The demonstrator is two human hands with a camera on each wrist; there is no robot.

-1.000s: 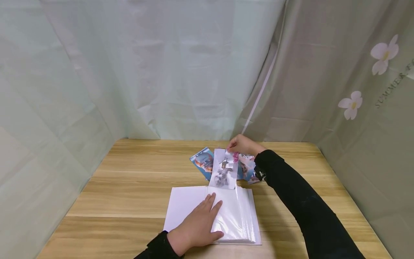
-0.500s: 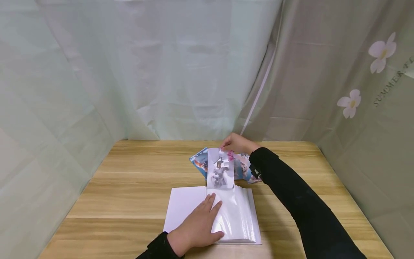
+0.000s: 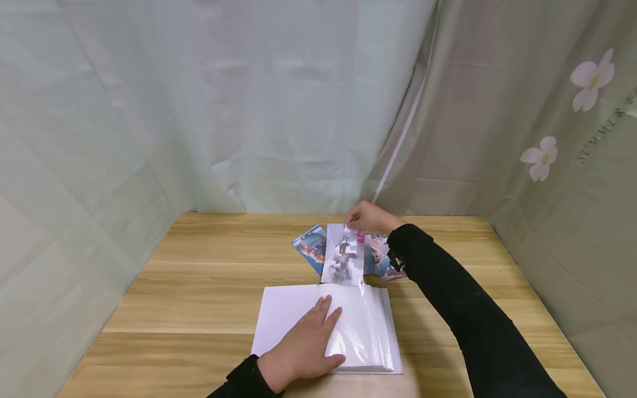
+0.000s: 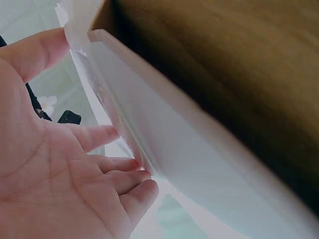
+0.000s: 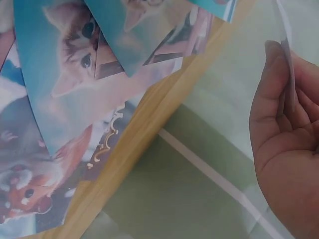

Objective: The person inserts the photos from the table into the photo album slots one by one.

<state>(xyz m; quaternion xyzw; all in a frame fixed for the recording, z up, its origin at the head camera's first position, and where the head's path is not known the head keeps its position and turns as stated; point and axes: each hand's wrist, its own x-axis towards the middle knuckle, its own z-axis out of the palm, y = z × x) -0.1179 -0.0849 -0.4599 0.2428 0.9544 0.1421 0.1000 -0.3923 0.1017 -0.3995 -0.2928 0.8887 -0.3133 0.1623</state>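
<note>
An open photo album point(image 3: 288, 304) with a white cover and clear plastic sleeves point(image 3: 355, 331) lies near the front of the table. My left hand point(image 3: 306, 342) rests across its fold, fingers fairly straight; in the left wrist view the fingertips touch the plastic pages point(image 4: 107, 99). Beyond the album, my right hand point(image 3: 370, 217) pinches the top edge of a photo point(image 3: 343, 260) showing a grey kitten and pink flowers. The photo's lower edge is right at the top of the sleeves. In the right wrist view, the photo point(image 5: 286, 50) appears edge-on between thumb and fingers.
Several loose photos of animals point(image 3: 312, 249) lie fanned out behind the held one, also seen as kitten pictures point(image 5: 65, 74) in the right wrist view. Pale curtains point(image 3: 298, 110) stand along the back and sides of the wooden table point(image 3: 209, 265).
My right hand shifted the photo slightly left, then back right and a little away from the album. My left hand has stayed in place on the album.
</note>
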